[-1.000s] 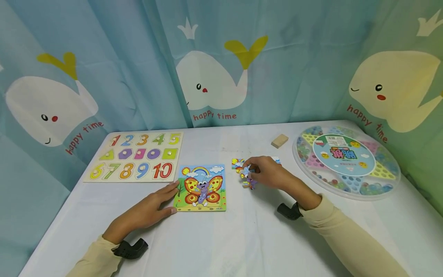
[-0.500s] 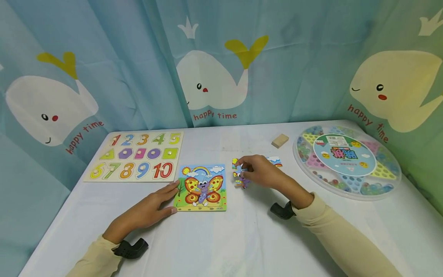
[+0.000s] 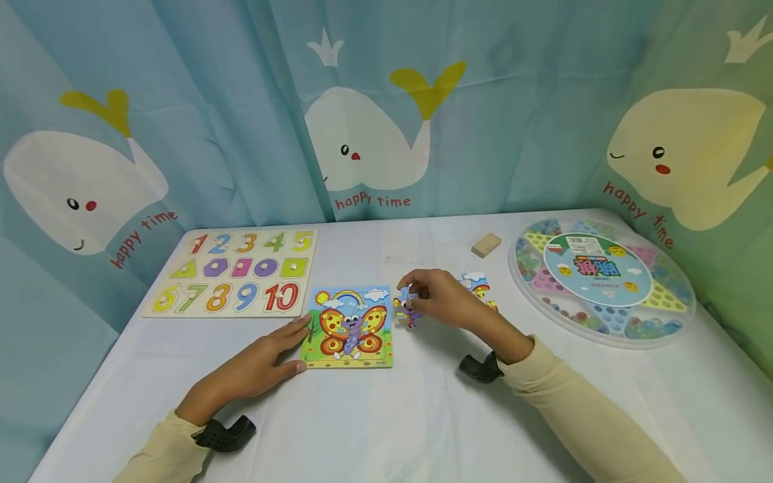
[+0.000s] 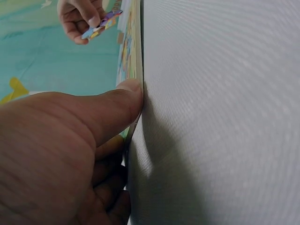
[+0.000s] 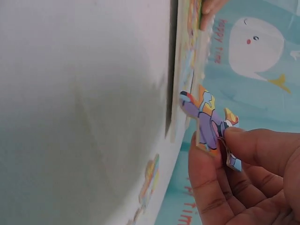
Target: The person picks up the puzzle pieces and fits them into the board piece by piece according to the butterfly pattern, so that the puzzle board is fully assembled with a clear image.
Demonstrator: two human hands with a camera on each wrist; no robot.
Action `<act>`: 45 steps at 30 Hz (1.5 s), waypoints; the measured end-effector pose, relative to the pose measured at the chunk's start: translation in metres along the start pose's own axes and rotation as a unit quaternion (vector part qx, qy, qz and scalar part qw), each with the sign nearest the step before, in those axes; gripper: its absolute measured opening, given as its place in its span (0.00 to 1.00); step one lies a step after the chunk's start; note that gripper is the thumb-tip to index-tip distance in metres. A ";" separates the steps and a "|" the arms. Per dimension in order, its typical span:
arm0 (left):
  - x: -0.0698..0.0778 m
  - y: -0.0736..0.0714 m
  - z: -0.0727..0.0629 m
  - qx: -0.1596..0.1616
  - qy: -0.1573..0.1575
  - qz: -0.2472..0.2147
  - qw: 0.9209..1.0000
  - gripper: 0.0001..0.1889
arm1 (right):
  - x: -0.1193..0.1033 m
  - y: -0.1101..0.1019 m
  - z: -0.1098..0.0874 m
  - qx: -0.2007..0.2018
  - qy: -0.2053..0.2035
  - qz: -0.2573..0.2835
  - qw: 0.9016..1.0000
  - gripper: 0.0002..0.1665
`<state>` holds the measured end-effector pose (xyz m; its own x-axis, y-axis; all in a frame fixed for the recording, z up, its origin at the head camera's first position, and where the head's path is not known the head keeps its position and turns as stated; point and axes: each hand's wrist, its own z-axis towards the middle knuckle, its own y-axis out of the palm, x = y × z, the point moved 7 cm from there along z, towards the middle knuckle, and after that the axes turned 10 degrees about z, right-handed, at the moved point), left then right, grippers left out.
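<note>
A small square butterfly puzzle board (image 3: pixel 347 363) lies on the table in front of me. My left hand (image 3: pixel 262 365) rests along its left side, thumb near the front corner and fingertips at the edge; the left wrist view shows the thumb (image 4: pixel 117 105) against that edge. Just right of the board, my right hand (image 3: pixel 443 298) pinches a purple, yellow and blue puzzle piece (image 5: pixel 206 119) between thumb and fingers, raised above the table. Several loose puzzle pieces (image 3: pixel 480 285) lie behind that hand, partly hidden by it.
At the back left, a number and shape peg board (image 3: pixel 253 257) lies close to the puzzle board. A small wooden block (image 3: pixel 486 245) is behind the right hand. A round marble checkers box (image 3: pixel 604 282) lies at the right. A whale-print curtain (image 3: pixel 513 134) borders the table.
My right hand has moved left with the pinched piece, nearer the puzzle board, and more of the loose pieces at its right show. The left hand stays in place.
</note>
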<state>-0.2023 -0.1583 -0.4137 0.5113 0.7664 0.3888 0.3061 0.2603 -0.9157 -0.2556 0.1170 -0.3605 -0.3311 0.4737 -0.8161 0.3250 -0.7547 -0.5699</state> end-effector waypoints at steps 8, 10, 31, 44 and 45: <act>-0.001 0.001 -0.001 0.002 0.004 -0.004 1.000 0.34 | -0.007 0.009 0.002 -0.003 -0.007 0.013 1.000 0.12; -0.001 0.001 -0.001 0.004 0.005 -0.006 1.000 0.34 | -0.008 0.009 0.004 0.003 -0.009 0.017 1.000 0.12; -0.001 0.001 -0.001 0.004 0.008 -0.005 1.000 0.34 | -0.024 0.025 0.019 0.004 -0.024 0.032 0.999 0.11; 0.000 0.001 -0.002 0.001 0.003 0.000 1.000 0.34 | -0.025 0.033 0.024 0.000 -0.022 0.030 0.999 0.10; 0.000 0.001 -0.002 0.001 0.003 0.000 1.000 0.34 | -0.025 0.034 0.025 0.000 -0.022 0.030 0.999 0.10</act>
<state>-0.2008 -0.1596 -0.4142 0.5166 0.7630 0.3887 0.3037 0.2611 -0.9163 -0.2584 0.0686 -0.3568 -0.3500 0.4061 -0.8442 0.3463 -0.7813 -0.5193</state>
